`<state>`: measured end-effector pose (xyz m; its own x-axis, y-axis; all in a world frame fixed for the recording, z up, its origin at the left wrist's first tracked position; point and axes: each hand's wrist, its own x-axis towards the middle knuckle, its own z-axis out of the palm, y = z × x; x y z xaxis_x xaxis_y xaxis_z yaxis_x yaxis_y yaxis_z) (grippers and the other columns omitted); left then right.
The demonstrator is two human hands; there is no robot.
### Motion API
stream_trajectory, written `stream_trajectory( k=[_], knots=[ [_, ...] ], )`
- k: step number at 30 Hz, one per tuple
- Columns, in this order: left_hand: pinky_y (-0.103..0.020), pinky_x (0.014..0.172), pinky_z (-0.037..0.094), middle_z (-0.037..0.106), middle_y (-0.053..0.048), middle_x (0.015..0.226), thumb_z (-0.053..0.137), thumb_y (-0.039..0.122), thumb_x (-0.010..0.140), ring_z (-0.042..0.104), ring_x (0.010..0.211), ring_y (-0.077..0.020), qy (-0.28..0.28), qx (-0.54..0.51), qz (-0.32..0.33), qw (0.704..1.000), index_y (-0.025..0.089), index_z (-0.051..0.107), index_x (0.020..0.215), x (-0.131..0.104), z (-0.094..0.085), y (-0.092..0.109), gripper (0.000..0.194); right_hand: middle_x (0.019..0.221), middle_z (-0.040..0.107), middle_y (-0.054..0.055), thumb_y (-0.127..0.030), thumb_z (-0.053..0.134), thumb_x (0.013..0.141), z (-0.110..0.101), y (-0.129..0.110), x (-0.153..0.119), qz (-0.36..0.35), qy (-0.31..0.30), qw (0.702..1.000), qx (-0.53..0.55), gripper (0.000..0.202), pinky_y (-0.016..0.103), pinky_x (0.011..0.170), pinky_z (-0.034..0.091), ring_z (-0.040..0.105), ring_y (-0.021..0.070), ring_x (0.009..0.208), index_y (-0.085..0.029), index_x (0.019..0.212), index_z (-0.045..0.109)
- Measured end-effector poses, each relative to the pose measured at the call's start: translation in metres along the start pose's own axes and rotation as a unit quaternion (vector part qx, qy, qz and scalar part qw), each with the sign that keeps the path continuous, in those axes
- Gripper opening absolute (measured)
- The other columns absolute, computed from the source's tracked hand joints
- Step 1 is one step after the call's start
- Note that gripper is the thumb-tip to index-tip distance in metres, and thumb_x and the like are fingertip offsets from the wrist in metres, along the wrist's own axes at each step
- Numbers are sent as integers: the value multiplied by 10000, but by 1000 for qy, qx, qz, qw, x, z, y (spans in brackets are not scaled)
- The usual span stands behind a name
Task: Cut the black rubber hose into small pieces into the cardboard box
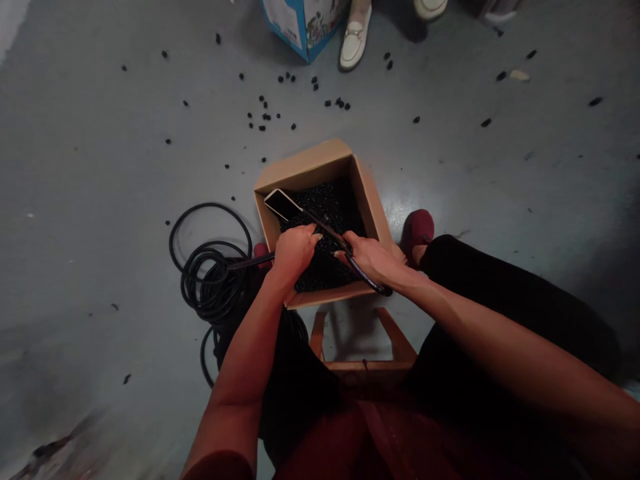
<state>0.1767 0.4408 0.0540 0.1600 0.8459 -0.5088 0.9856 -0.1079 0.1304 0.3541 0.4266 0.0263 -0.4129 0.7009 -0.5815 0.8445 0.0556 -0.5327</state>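
My left hand (296, 250) is closed around a black rubber hose (253, 261) that runs in from the left, over the near side of a cardboard box (373, 200). My right hand (367, 257) is closed on what look like scissors (367, 279). Their dark looped handle curves out below the palm, and a long blade slants up and left past my left fingertips. Under both hands, many small black cut pieces (330, 200) fill the box. The hose end inside my left fingers is hidden.
A loose coil of black hose (213, 280) lies on the floor at left. Black bits (263, 127) are scattered beyond the box. A dark rectangular piece with pale edges (283, 205) rests in the box. Farther off are a blue carton (305, 33) and another person's pale shoe (355, 43).
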Motion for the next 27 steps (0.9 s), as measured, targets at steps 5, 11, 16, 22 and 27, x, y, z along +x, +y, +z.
stream_trajectory(
  k=[5, 11, 16, 22, 27],
  knots=[
    [-324, 845, 462, 708, -130, 1053, 380, 299, 955, 659, 1004, -252, -45, 6, -5, 999, 170, 664, 1053, 3, 0, -6, 327, 910, 699, 111, -443, 399, 927, 5, -2, 1, 8, -14, 1000, -18, 308, 292, 609, 327, 649, 263, 807, -197, 1082, 503],
    [-335, 850, 479, 698, -142, 1095, 422, 307, 935, 652, 1035, -273, -113, 39, -17, 993, 158, 681, 1071, 9, 9, -11, 328, 919, 702, 114, -454, 415, 919, 18, -1, 2, 31, -49, 998, -20, 318, 285, 611, 357, 664, 276, 850, -212, 1080, 545],
    [-317, 871, 481, 694, -160, 1098, 395, 289, 942, 655, 1021, -248, -131, 27, -24, 991, 126, 687, 1051, 11, 13, -12, 351, 842, 684, 78, -430, 480, 906, 30, 4, 4, 24, -67, 997, 30, 243, 260, 604, 381, 660, 236, 807, -208, 956, 565],
    [-337, 895, 483, 681, -122, 1130, 445, 234, 890, 635, 992, -224, -35, -184, 39, 982, 112, 637, 1164, 12, 1, -20, 357, 591, 508, -46, -385, 476, 907, 21, 4, 9, 43, -18, 944, 328, 178, 215, 459, 396, 504, 110, 470, -218, 846, 468],
    [-294, 798, 507, 664, -75, 1091, 467, 227, 844, 601, 880, -159, -27, -373, 78, 924, 125, 578, 1282, 9, -2, -21, 463, 699, 546, -33, -417, 598, 812, 7, 4, 18, 9, 69, 881, 468, 271, 216, 498, 459, 549, 107, 563, -212, 928, 466]
  ],
)
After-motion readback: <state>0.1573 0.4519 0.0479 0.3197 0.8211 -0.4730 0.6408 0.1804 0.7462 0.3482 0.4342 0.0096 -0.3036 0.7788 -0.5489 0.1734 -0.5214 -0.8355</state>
